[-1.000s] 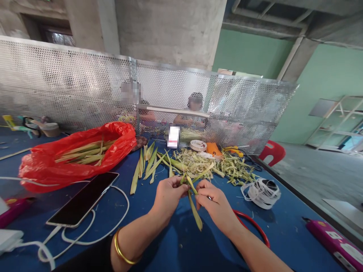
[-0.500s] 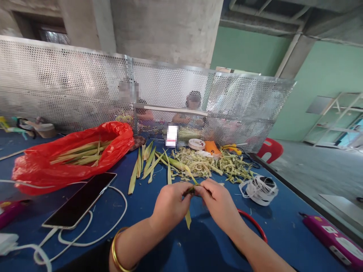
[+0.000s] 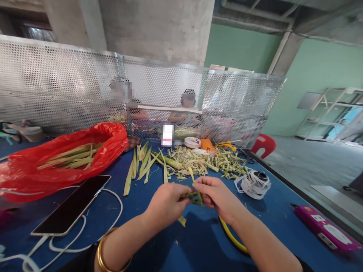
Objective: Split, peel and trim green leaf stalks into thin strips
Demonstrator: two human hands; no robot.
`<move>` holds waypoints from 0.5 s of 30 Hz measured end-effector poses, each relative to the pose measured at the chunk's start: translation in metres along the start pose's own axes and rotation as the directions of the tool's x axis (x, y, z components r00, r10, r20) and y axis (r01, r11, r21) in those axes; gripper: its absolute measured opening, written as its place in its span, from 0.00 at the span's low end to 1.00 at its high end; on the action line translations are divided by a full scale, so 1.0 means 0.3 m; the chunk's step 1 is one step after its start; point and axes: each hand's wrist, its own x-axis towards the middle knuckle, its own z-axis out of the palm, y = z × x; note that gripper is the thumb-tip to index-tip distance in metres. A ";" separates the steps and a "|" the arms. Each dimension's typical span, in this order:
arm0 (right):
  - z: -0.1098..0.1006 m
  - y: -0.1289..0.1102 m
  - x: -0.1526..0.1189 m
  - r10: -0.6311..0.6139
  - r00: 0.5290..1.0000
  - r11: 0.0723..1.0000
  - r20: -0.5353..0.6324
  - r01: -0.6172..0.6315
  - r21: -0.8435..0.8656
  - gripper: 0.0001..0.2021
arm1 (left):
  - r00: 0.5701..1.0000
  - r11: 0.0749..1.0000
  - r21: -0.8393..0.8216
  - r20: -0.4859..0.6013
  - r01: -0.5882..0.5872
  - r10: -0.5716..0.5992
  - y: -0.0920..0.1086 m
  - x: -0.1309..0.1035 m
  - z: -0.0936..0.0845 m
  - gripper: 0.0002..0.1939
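My left hand point(image 3: 169, 201) is closed on a small green piece of plaited leaf point(image 3: 195, 197) above the blue table. My right hand point(image 3: 214, 192) pinches a yellow-green leaf strip point(image 3: 191, 174) at the right side of that piece. A pale strip end point(image 3: 182, 220) hangs below my left hand. Under my right forearm a yellow curved band point(image 3: 232, 237) shows in part. Beyond my hands are a heap of shredded leaf strips point(image 3: 195, 158) and several longer leaves point(image 3: 145, 161).
A red bag point(image 3: 109, 139) of leaves and a phone point(image 3: 72, 206) with a white cable lie left. At right are a white ribbon roll point(image 3: 256, 185) and a purple box point(image 3: 323, 227). A perforated metal screen point(image 3: 164, 83) stands behind; people sit beyond it.
My right hand has shifted its hold and now pinches the strip, so more of the green piece shows between my hands. The view has turned slightly right, and the band under my forearm looks yellow, not red.
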 end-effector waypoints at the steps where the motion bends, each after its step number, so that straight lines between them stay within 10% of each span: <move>1: -0.002 -0.001 0.000 -0.020 1.000 1.000 -0.002 0.020 -0.009 0.12 | 1.000 0.999 -0.034 0.028 0.009 -0.008 0.003 0.000 0.000 0.08; 7: -0.007 0.001 0.019 -0.198 0.942 0.964 -0.271 0.237 0.119 0.16 | 0.924 0.898 -0.384 0.376 0.216 -0.061 0.004 0.002 -0.006 0.06; 15: 0.004 0.011 0.019 -0.238 0.921 0.955 -0.308 0.280 0.100 0.16 | 0.886 0.706 -0.601 0.455 0.374 -0.082 -0.023 0.010 0.009 0.08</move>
